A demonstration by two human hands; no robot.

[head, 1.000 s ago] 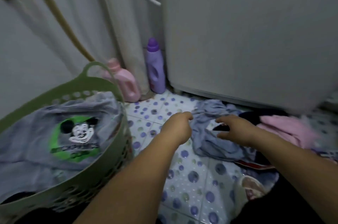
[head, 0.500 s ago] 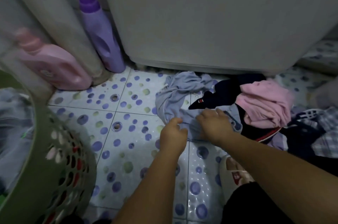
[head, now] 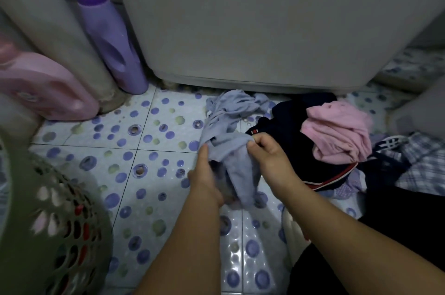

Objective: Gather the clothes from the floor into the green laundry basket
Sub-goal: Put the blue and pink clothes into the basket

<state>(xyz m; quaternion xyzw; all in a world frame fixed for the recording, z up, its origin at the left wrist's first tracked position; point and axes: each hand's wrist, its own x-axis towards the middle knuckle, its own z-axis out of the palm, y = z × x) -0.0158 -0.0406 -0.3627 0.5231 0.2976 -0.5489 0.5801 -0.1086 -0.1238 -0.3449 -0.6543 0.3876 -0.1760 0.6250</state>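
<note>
A pale blue garment lies crumpled on the dotted floor tiles in front of the washer. My right hand pinches its upper fold, and my left hand grips the lower part, which is lifted slightly off the floor. To the right lie a dark navy garment, a pink garment on top of it, and a checked cloth. The green laundry basket stands at the lower left, blurred, with clothes showing through its holes.
A grey washing machine fills the back. A purple detergent bottle and a pink one stand at the left by a grey pipe. A white slipper sits under my right forearm.
Both hands have closed on the pale blue garment and raised its near end from the tiles. The view has tilted further down and moved closer to the floor.
</note>
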